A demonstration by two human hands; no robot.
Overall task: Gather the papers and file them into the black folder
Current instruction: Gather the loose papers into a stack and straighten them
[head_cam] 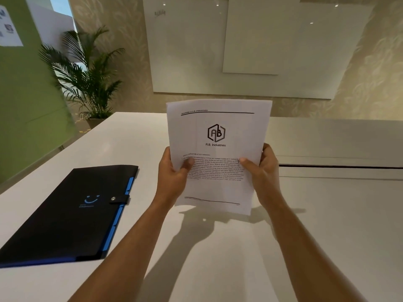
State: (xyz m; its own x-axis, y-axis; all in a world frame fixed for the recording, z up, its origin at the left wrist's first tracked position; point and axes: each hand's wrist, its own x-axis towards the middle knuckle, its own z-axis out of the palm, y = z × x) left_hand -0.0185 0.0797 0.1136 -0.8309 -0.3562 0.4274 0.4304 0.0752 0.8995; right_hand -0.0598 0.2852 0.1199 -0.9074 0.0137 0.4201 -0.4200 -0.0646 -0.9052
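papers point(218, 149) upright above tabletop point(327, 214), gripped between left hand point(173, 177) and right hand point(265, 171), thumbs on front; black folder point(65, 214) closed, flat, well left.

Office: wall whiteboards point(189, 51), white desk point(327, 214), potted palm point(87, 77).

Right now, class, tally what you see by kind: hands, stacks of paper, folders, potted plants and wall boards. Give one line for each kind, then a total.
Hands: 2, left hand and right hand
Paper stack, held upright: 1
Black folder, snapped shut on the table: 1
Potted plant: 1
White wall boards: 2
Total: 7
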